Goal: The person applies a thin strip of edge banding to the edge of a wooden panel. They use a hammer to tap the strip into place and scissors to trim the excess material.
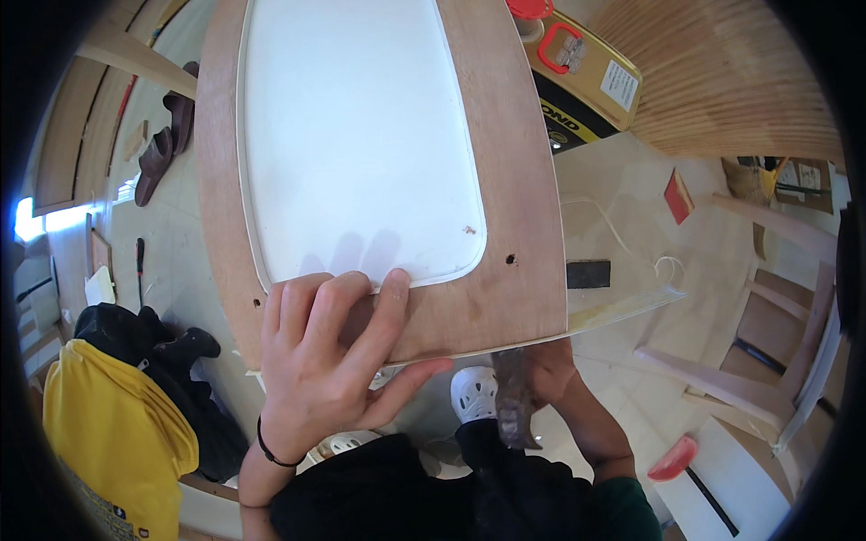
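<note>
A curved wooden panel (pixel 519 198) with a white inset (pixel 352 135) lies in front of me, its near edge toward my body. My left hand (pixel 329 347) grips that near edge, fingers spread on top and the thumb along the edge. A thin pale strip (pixel 631 311) runs along the near edge and sticks out past the right corner. Below the edge, my right hand (pixel 546 371) is closed around a dark metal hammer (pixel 514 406); the panel hides part of the hand and tool. Small dark holes show in the wood near both near corners.
A yellow cloth (pixel 113 442) and a black garment (pixel 180 379) lie at the left, below brown sandals (pixel 167 149). Right of the panel are a metal can (pixel 591 72), a dark block (pixel 588 274) and a red piece (pixel 678 197). A wooden chair frame (pixel 785 361) stands far right.
</note>
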`<state>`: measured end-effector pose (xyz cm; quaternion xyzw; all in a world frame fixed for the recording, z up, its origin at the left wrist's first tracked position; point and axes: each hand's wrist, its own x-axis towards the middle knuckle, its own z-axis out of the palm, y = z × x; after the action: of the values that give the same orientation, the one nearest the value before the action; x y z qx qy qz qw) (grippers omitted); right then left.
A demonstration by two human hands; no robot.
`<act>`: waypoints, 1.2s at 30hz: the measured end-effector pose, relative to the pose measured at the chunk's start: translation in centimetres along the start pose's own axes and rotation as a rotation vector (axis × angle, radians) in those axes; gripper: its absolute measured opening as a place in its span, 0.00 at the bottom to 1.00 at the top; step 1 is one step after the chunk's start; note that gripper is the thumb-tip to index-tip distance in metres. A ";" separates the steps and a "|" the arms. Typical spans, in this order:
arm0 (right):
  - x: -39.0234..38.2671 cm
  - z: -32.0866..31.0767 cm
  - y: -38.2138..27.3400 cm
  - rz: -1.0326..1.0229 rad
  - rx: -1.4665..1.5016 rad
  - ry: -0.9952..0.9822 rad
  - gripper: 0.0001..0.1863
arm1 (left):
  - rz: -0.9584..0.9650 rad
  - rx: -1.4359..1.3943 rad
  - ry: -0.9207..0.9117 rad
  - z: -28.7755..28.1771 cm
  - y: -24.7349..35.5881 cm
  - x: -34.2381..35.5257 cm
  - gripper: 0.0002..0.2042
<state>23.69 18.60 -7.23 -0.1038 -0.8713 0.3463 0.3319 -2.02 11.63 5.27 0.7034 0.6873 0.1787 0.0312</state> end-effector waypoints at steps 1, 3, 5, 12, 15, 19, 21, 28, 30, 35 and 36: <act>0.1 0.0 0.1 -0.040 0.015 0.057 0.24 | -0.001 -0.003 0.000 0.0 0.1 0.0 0.29; 0.3 0.1 0.3 -0.045 0.028 0.100 0.22 | 0.002 -0.004 0.006 0.1 0.0 0.0 0.29; 0.5 0.1 0.6 -0.062 -0.051 0.126 0.20 | -0.001 -0.001 0.014 0.2 0.1 0.0 0.30; 0.8 -0.1 0.9 -0.041 -0.020 0.163 0.13 | -0.021 0.003 -0.014 -0.1 0.3 0.0 0.31; 0.7 -0.2 0.7 -0.136 0.030 0.170 0.12 | -0.019 0.010 -0.010 0.0 0.3 0.0 0.31; 0.6 -0.5 0.8 -0.083 -0.025 0.211 0.14 | -0.022 0.006 -0.001 0.0 0.3 -0.1 0.31; 0.6 -0.7 0.9 -0.104 -0.028 0.170 0.14 | -0.021 0.012 0.003 0.0 0.3 0.0 0.32; 0.2 -1.0 0.3 -0.019 -0.013 0.146 0.13 | -0.018 0.010 0.004 0.0 0.3 0.0 0.32; 0.2 -1.0 0.3 0.072 0.046 0.113 0.13 | -0.017 0.015 0.000 -0.1 0.3 0.0 0.32; 0.4 -0.5 0.5 -0.052 0.096 0.213 0.14 | -0.019 0.025 0.010 0.0 0.3 0.0 0.33; 0.5 -0.4 0.4 -0.038 0.119 0.224 0.15 | -0.018 0.017 0.008 0.1 0.3 0.0 0.33</act>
<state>23.54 19.34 -7.07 -0.1055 -0.8086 0.3771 0.4392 -1.70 11.60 5.30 0.6967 0.6951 0.1755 0.0241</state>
